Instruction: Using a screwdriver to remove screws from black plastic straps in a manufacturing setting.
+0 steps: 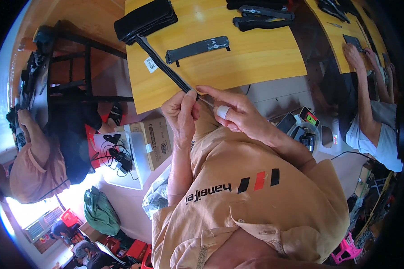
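Head view shows both hands meeting at the near edge of the yellow table (256,58). Left hand (180,114) is raised with fingers curled, pinching the near end of a long black strap (164,65) between thumb and forefinger. Right hand (235,112), one finger wrapped in white tape, pinches the same end from the other side. From there the strap runs across the table to a stack of black straps (146,20) at its far corner.

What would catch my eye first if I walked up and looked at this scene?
Probably the two hands at the centre: the left hand and right hand pinch the near end of a long black strap that runs up across the yellow wooden table. A stack of black straps sits at its far corner.
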`<state>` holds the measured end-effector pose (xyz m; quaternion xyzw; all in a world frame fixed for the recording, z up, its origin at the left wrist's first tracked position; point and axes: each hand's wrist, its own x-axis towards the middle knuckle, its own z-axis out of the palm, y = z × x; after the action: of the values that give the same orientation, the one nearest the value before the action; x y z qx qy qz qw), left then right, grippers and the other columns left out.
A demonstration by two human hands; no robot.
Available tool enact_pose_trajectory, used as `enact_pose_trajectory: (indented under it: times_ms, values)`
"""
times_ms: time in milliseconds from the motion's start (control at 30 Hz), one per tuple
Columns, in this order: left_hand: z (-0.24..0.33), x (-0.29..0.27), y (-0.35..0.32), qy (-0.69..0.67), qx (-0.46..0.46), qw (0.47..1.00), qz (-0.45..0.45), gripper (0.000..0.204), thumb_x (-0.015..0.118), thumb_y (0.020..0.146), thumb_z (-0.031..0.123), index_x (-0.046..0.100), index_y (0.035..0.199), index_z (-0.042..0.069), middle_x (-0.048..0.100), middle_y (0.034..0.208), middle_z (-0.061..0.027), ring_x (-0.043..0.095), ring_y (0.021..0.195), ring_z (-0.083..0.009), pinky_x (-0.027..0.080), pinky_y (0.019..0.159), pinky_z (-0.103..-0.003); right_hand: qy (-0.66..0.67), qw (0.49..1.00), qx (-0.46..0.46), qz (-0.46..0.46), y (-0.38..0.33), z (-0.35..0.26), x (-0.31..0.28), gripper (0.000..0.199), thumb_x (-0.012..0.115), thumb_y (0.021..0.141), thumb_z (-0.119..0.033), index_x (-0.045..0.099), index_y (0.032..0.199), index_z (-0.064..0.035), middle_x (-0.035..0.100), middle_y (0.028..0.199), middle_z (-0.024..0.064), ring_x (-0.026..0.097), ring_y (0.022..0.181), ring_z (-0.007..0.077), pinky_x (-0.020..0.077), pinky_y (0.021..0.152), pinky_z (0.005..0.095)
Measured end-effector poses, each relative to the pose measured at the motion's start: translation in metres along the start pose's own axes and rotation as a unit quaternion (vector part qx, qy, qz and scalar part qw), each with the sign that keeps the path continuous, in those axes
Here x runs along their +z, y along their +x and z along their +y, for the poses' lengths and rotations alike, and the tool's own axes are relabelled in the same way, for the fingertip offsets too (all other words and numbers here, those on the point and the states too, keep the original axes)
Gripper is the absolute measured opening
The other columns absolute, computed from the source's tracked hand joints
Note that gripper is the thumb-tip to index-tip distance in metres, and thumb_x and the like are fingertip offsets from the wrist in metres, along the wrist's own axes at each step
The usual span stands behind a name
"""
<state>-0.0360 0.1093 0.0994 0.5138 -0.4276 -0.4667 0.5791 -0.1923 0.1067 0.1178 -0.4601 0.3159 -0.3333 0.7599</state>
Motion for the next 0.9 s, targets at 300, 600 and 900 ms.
enact_pose_trajectory:
  times_ms: [300, 600, 900]
  values:
    - [0.003, -0.002, -0.001, 0.078, 0.036, 0.996, -0.032, 0.026, 0.055, 0.084, 0.01, 0.058, 0.06, 0.0, 0.05, 0.049, -0.001, 0.042, 0.04, -0.0044, 0.029, 0.038, -0.017, 0.098, 0.994, 0.049, -0.033, 0.0, 0.001, -0.006, 0.053, 0.032, 0.083, 0.004, 0.035, 0.134, -0.0102, 0.037, 0.06, -0.0043, 0.028, 0.047, 0.0002, 0.0248, 0.041, 0.013]
    - [0.012, 0.003, 0.004, 0.263, 0.173, 0.947, -0.06, 0.023, 0.059, 0.08, 0.005, 0.052, 0.06, -0.002, 0.038, 0.048, -0.0053, 0.035, 0.045, -0.0083, 0.029, 0.042, -0.024, -0.086, 0.987, -0.101, 0.094, 0.004, 0.023, 0.004, 0.046, 0.035, 0.083, 0.004, 0.046, 0.127, -0.007, 0.046, 0.064, -0.0015, 0.033, 0.049, 0.0021, 0.0279, 0.043, 0.0156]
    - [0.003, -0.001, 0.005, 0.137, 0.068, 0.988, 0.003, 0.029, 0.053, 0.085, 0.011, 0.053, 0.058, 0.002, 0.047, 0.049, 0.0004, 0.04, 0.041, -0.0032, 0.028, 0.039, -0.018, 0.318, 0.934, 0.161, -0.002, 0.013, 0.003, 0.001, 0.045, 0.034, 0.087, -0.003, 0.043, 0.129, -0.0118, 0.038, 0.058, -0.0038, 0.029, 0.044, 0.0021, 0.0245, 0.037, 0.0151]
